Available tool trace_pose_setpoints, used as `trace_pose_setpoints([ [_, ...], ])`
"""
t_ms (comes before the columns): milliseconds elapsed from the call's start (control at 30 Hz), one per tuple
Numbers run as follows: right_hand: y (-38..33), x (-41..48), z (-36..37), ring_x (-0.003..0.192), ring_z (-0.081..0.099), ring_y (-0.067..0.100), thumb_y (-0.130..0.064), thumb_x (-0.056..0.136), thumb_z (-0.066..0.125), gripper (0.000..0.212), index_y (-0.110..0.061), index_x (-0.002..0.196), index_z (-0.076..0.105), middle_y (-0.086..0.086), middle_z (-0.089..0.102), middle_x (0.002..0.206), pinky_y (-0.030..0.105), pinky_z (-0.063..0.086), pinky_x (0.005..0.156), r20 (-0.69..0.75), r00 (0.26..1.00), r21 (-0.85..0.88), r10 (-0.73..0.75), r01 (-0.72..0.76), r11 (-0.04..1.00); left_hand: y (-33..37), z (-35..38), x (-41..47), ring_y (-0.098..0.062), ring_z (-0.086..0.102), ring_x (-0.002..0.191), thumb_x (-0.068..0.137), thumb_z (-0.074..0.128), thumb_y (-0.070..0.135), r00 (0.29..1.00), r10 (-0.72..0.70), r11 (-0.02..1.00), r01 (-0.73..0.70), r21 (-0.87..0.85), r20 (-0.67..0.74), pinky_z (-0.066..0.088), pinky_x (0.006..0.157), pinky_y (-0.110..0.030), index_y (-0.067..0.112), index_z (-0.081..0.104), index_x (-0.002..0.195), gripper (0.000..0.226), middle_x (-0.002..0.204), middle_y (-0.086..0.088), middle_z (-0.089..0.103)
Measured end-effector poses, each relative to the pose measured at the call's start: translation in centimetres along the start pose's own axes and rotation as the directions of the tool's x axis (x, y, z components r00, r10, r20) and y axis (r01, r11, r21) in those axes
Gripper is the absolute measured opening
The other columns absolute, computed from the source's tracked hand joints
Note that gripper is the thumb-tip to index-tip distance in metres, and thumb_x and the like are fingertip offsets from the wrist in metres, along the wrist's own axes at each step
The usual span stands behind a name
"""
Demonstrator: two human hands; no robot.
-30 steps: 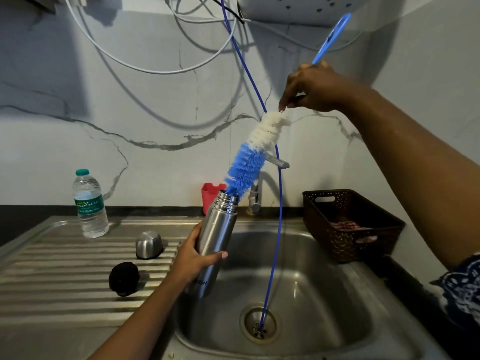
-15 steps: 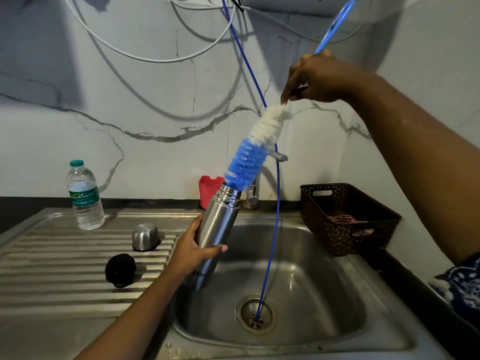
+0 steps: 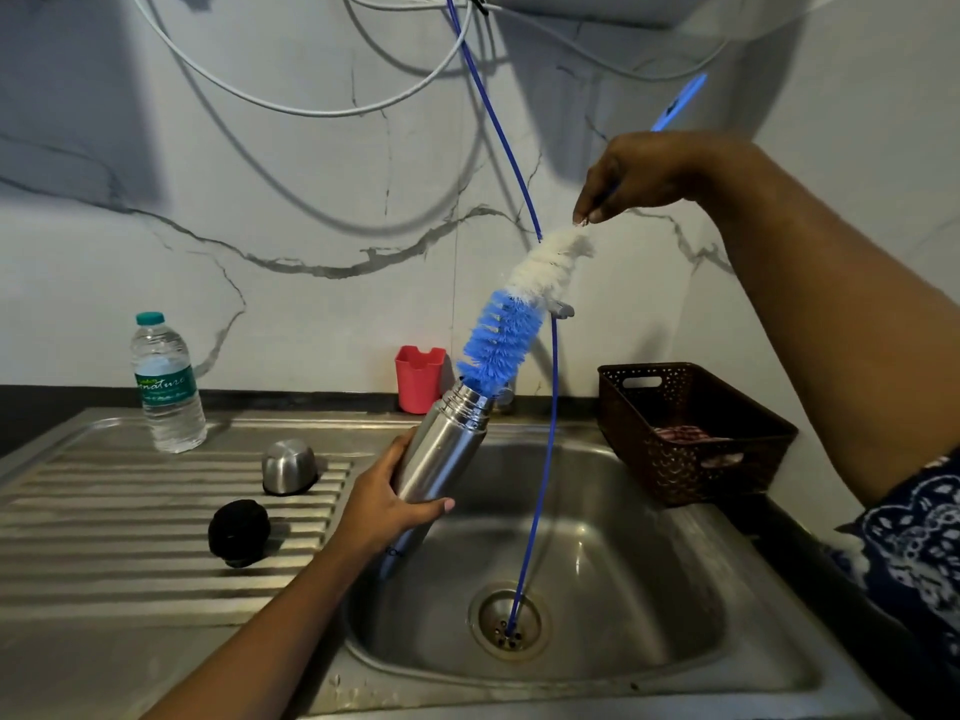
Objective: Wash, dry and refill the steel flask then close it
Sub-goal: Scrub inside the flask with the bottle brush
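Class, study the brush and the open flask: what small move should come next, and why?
Probably push the brush down into the steel flask: only its blue tip is at the open mouth, the left hand holds the flask tilted over the sink, and the right hand grips the brush handle.

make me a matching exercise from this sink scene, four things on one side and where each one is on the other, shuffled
1 steel flask
2 bottle brush
3 water bottle
4 brown basket

a standing on the draining board
b right of the sink basin
c tilted, gripped by the left hand
d pinched by the right hand

Pairs: 1-c, 2-d, 3-a, 4-b
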State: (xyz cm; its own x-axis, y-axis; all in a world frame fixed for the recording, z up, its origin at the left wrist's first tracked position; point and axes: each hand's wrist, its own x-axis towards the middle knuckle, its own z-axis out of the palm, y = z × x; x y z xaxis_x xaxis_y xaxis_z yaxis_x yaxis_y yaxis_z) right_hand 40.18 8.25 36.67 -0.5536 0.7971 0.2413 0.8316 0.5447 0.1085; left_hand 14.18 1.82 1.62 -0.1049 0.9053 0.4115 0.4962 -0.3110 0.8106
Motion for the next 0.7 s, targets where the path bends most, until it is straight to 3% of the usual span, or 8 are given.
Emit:
trace_pose_setpoints([
  [100,0.0,0.0,0.1,0.096,0.056,0.018,-0.009,0.086,0.065,0.024,-0.013,0.109,0.07,0.003,0.067,0.101,0.031,0.042,0.092,0.064,0.995,0.017,0.072,-0.073,0.997,0.3,0.3,-0.2,-0.01,0.061,0.101,0.045,0.08,0.057,1.0,0.022,0.997,-0.021,0.074,-0.007,0.046,0.081,-0.018,0.025,0.048,0.135,0.101,0.116,0.006,0.063],
  [200,-0.4,-0.4,-0.3,0.1,0.056,0.021,-0.007,0.086,0.064,0.025,-0.01,0.11,0.068,0.004,0.065,0.1,0.037,0.04,0.099,0.15,0.981,0.031,0.125,-0.131,0.991,0.9,0.2,-0.3,-0.01,0.061,0.101,0.045,0.078,0.058,0.998,0.019,0.999,-0.016,0.04,-0.061,0.05,0.085,-0.027,0.026,0.047,0.136,0.101,0.116,0.009,0.063],
  [367,-3.1,-0.3,0.1,0.093,0.054,0.014,-0.004,0.085,0.064,0.021,-0.012,0.104,0.071,0.001,0.065,0.095,0.031,0.041,0.09,0.157,0.979,-0.084,0.133,-0.121,0.989,2.4,1.3,-1.1,-0.012,0.058,0.104,0.051,0.073,0.06,0.976,0.215,0.947,-0.203,0.248,-0.022,0.041,0.085,-0.022,0.022,0.049,0.137,0.097,0.12,0.006,0.061],
  [500,-3.6,-0.8,1.5,0.089,0.055,0.015,-0.005,0.085,0.063,0.019,-0.013,0.1,0.072,0.001,0.065,0.092,0.029,0.043,0.084,0.064,0.985,-0.117,0.159,-0.151,0.982,2.7,1.9,-1.5,-0.019,0.059,0.108,0.05,0.071,0.062,0.982,0.185,0.941,-0.165,0.295,-0.042,0.041,0.084,-0.023,0.018,0.05,0.136,0.099,0.123,-0.001,0.063],
  [600,-2.9,-1.7,1.6,0.09,0.055,0.016,-0.003,0.085,0.062,0.02,-0.011,0.101,0.072,0.003,0.066,0.093,0.028,0.041,0.08,0.066,0.979,-0.066,0.192,-0.188,0.98,2.7,1.6,-1.6,-0.022,0.061,0.106,0.049,0.063,0.066,0.979,0.196,0.928,-0.168,0.333,-0.054,0.047,0.085,-0.03,0.019,0.051,0.136,0.099,0.123,-0.002,0.063],
  [700,-2.2,-2.5,2.0,0.091,0.053,0.015,-0.003,0.084,0.063,0.024,-0.011,0.105,0.071,0.002,0.065,0.096,0.028,0.04,0.081,0.059,0.972,-0.047,0.226,-0.224,0.973,2.9,1.5,-1.7,-0.023,0.062,0.103,0.05,0.065,0.065,0.975,0.216,0.913,-0.18,0.365,-0.059,0.044,0.079,-0.027,0.019,0.052,0.135,0.098,0.121,-0.003,0.064],
])
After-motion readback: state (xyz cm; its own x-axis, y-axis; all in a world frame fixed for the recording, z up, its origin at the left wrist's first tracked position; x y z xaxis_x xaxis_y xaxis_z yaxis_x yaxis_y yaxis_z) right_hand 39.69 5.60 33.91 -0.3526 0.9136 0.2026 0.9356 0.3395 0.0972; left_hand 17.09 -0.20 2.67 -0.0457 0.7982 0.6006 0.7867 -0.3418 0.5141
